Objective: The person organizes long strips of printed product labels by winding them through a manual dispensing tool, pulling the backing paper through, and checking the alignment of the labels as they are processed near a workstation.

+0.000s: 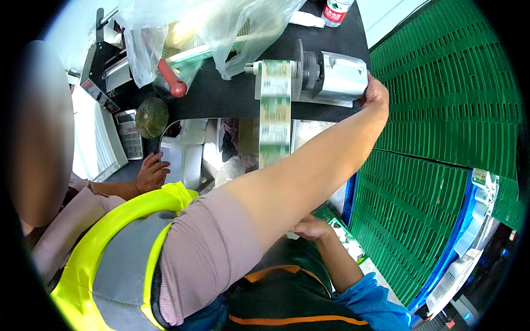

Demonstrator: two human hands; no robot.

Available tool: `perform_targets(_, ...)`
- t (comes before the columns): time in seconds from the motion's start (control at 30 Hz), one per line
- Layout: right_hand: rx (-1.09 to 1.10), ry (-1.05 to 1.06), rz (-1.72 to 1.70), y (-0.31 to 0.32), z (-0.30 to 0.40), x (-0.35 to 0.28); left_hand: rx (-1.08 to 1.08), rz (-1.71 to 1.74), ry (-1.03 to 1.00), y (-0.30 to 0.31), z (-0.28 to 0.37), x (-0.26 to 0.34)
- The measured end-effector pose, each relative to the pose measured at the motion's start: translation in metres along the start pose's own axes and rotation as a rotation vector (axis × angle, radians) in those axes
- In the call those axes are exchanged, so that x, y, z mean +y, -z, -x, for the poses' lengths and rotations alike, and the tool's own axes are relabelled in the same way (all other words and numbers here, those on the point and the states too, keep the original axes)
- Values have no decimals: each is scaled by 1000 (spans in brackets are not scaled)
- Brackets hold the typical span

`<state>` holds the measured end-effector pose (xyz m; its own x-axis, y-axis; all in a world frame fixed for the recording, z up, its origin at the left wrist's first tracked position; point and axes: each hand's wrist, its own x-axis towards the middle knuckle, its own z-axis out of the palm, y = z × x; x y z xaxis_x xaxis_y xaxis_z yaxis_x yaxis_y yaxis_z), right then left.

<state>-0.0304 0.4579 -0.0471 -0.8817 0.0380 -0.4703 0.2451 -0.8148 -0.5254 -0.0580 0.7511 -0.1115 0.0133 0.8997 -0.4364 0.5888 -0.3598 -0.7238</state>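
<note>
My right hand (313, 228) is low in the middle, its fingers partly covered by a co-worker's forearm. A bit of something white (292, 236) shows at its fingertips; I cannot tell whether it is gripped. My left hand is out of view. Before me, a strip of printed labels (275, 111) hangs over the bench edge from a spindle on a motorised label-roll machine (343, 76). The co-worker's right hand (374, 91) touches the far end of its silver housing. Their other hand (152, 173) rests by the bench edge at left.
Green plastic crates (418, 124) are stacked along the right. On the black bench (223, 97) are a green squash (152, 118), a calculator (129, 134), a red-handled tool (172, 78), clear plastic bags (244, 33) and a water bottle (336, 12). The co-worker's yellow vest (124, 219) crowds my left.
</note>
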Motion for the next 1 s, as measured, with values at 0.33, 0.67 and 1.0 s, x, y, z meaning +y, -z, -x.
perform_targets(0.33, 34, -69, -152, -3, 3, 9, -21, -28, 34, -7, 0, -1)
perform_targets(0.67, 2, 46, -128, -17, 9, -1, 21, -31, 112, -13, -5, 3)
perform_targets(1.0, -27, 35, -123, -10, 12, 12, 41, -37, 164, -21, -8, 4)
